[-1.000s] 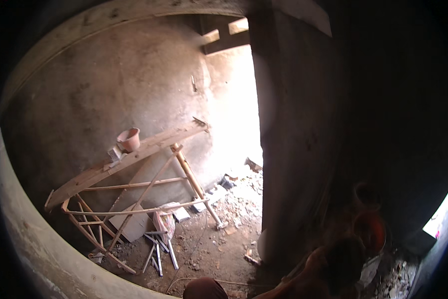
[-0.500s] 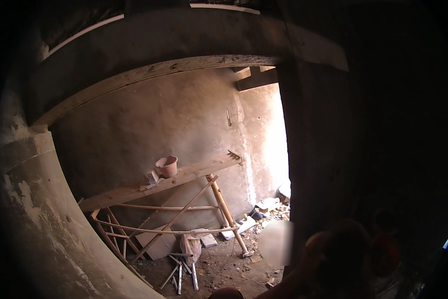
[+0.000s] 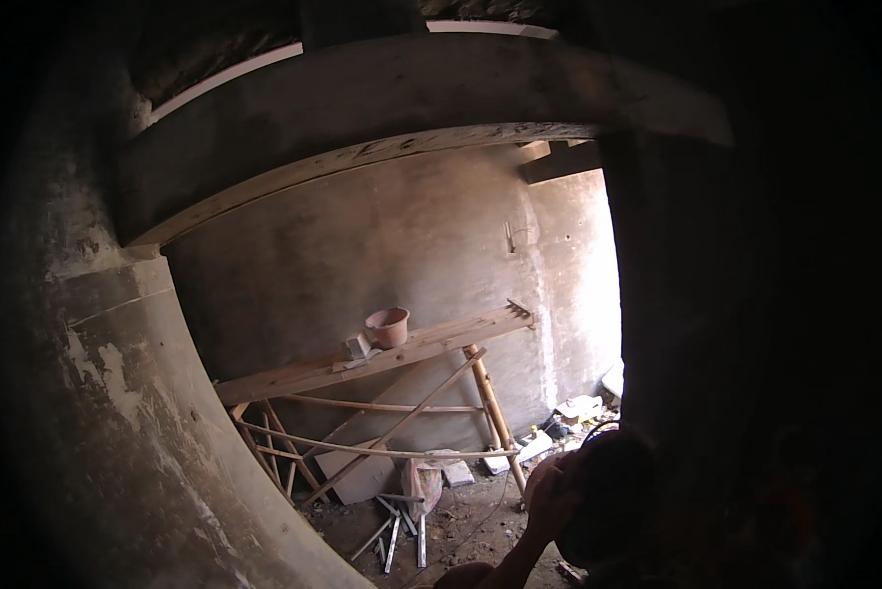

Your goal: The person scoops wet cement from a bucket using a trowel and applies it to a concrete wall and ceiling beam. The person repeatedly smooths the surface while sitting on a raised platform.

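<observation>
My left forearm rises from the lower edge, right of the middle. At its end, my left hand [image 3: 551, 494] is closed, its fingers bent against the side of a dark, rounded, bucket-like vessel [image 3: 610, 496]. A thin curved line like a handle shows at the vessel's top. Deep shadow hides most of the vessel and whatever it holds. Farther right, a dim reddish shape [image 3: 786, 520] shows in the dark; it may be part of my right hand, but its fingers cannot be made out.
Beyond the opening, a plank [image 3: 431, 346] on wooden poles [image 3: 490, 412] bears a pinkish bucket [image 3: 388, 328] and a pale block [image 3: 357, 346]. A sack [image 3: 422, 486], metal strips [image 3: 394, 543] and rubble [image 3: 578, 407] lie below. A plastered wall [image 3: 136, 393] stands left, a dark pillar [image 3: 676, 294] right.
The surroundings have shifted right in the picture. My left hand now shows against the lit floor with the dark vessel; the blurred pale round patch seen before is gone.
</observation>
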Demonstrator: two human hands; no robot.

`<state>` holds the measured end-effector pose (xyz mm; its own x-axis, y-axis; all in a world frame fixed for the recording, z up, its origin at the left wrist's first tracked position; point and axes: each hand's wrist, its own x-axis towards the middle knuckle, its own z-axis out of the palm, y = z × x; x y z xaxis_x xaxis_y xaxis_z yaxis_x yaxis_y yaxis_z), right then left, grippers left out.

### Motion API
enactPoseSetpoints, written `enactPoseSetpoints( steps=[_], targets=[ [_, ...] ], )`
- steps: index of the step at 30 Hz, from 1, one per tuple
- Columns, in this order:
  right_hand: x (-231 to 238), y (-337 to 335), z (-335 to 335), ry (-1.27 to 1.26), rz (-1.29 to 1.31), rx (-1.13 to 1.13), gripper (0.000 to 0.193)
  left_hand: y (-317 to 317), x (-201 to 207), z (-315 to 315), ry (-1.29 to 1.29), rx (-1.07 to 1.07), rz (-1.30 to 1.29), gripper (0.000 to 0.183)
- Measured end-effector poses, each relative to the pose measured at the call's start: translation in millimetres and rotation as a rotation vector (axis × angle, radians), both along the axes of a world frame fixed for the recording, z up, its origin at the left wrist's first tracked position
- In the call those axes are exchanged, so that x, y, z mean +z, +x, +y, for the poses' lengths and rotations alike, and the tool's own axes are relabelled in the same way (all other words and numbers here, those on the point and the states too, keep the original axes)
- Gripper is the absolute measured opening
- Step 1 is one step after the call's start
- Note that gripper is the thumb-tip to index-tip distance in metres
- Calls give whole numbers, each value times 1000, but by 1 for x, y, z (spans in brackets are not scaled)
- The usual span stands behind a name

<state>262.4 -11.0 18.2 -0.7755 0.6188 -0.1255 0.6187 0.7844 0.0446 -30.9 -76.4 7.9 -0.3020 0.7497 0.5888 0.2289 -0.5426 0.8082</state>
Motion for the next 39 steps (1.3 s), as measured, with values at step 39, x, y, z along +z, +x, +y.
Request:
enactPoseSetpoints(
  steps=[39],
  targets=[
    [300, -134, 1, -103, -413, 397, 29, -50, 194, -122, -289, 377, -298, 73]
  ],
)
